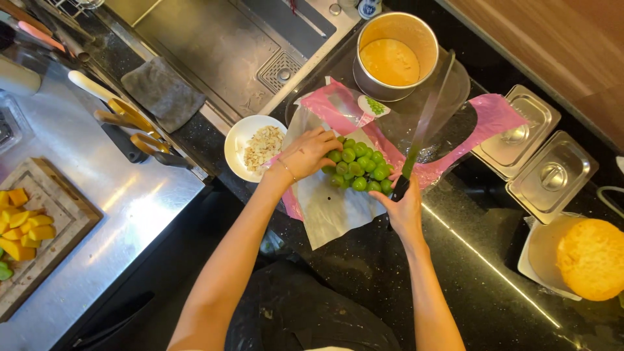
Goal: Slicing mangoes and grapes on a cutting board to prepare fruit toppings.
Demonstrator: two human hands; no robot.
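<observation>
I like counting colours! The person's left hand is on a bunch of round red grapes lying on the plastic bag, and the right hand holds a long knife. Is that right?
Not quite: the grapes are green, not red. The head view shows the left hand resting on a bunch of round green grapes lying on the clear-and-pink plastic bag, while the right hand holds a long knife.

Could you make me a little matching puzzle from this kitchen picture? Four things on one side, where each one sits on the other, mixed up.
Things:
1. green grapes
2. knife
3. white plate of chopped nuts
4. yellow fruit pieces

Places:
A. on the wooden cutting board at far left
B. in the right hand, blade pointing away
C. under the left hand, on the pink and clear bag
D. beside the sink, left of the bag

Pairs: 1-C, 2-B, 3-D, 4-A
</observation>
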